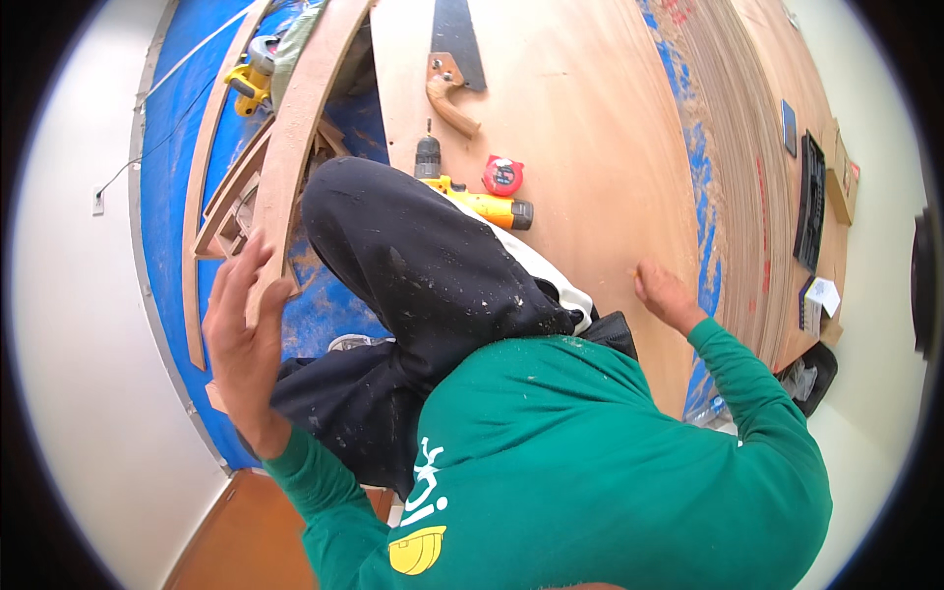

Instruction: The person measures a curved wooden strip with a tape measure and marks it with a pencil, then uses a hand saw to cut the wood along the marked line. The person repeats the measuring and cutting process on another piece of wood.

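Observation:
My left hand [238,339] is raised at the left beside a long curved wood strip [301,108], its fingers apart and slightly curled, with nothing seen in them. My right hand [667,293] is closed over the plywood sheet [570,103], seemingly on a thin yellow pencil [637,272], mostly hidden by the fingers. Ahead on the plywood lie a handsaw [453,100], a yellow cordless drill [492,208] and a red tape measure [503,177]. My bent leg in dark trousers covers part of the sheet's left side.
Blue floor covering [169,275] holds more wood strips [203,187] and a yellow power tool [254,81]. Stacked boards [747,79] on the right carry a black case [808,202], a phone-like object [788,128] and cardboard [842,177]. White walls [69,295] border both sides.

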Demonstrator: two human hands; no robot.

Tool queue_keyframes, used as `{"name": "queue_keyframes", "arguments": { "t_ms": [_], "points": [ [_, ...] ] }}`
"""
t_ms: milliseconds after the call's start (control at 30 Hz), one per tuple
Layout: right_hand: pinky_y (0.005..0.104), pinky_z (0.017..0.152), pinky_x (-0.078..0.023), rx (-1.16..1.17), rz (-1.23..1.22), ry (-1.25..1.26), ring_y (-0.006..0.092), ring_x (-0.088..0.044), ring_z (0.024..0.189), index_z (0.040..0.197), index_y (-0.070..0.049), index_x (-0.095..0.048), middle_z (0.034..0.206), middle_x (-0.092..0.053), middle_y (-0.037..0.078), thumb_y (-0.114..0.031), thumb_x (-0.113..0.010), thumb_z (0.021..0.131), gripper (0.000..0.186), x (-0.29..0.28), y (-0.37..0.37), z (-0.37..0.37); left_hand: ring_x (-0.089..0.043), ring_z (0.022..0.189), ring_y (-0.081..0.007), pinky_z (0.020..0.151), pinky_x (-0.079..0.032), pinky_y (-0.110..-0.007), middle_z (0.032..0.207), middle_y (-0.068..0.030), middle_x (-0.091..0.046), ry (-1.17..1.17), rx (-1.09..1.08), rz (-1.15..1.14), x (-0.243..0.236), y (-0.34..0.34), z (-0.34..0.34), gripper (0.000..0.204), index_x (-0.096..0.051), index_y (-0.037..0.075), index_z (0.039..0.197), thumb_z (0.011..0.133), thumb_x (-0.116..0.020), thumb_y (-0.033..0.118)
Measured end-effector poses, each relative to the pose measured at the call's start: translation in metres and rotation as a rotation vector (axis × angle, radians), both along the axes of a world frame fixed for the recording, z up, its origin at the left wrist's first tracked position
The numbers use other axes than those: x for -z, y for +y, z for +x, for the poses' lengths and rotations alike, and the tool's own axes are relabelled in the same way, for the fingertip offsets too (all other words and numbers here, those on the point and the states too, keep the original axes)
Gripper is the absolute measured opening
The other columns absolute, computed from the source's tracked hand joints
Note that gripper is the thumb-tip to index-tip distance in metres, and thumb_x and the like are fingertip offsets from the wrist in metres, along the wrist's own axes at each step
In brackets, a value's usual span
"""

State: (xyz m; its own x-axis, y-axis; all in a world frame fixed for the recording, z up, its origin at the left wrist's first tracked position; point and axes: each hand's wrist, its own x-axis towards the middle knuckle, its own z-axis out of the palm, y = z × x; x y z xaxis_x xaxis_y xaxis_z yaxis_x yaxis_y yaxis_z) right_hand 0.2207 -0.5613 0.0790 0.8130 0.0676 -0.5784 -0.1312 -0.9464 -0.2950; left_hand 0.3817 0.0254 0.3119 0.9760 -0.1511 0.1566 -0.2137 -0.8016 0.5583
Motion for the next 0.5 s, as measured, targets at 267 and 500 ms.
{"name": "queue_keyframes", "arguments": {
  "t_ms": [267,500],
  "points": [
    [0.0489,0.113,-0.059,-0.02,0.431,-0.442,0.0394,-0.071,0.134,0.149,0.003,-0.062,0.147,-0.067,0.026,-0.044,-0.083,0.105,0.067,-0.028,0.132,0.202,-0.052,0.156,-0.0415,0.128,-0.043,-0.051,0.17,-0.0253,-0.054,0.34,-0.197,0.242,0.074,0.194,-0.041,0.096,-0.04,0.015,0.18,0.098,-0.089,0.023],
    [0.055,0.112,-0.057,-0.253,0.126,-0.167,0.0482,-0.072,0.129,0.154,0.0,-0.059,0.144,-0.064,0.03,-0.059,-0.081,0.102,0.082,-0.038,0.184,0.234,-0.033,0.168,-0.0501,0.138,-0.031,-0.058,0.181,-0.0316,-0.034,0.647,-0.279,0.521,0.21,0.323,-0.089,0.166,-0.005,0.014,0.186,0.061,-0.11,0.046]
  ]
}}
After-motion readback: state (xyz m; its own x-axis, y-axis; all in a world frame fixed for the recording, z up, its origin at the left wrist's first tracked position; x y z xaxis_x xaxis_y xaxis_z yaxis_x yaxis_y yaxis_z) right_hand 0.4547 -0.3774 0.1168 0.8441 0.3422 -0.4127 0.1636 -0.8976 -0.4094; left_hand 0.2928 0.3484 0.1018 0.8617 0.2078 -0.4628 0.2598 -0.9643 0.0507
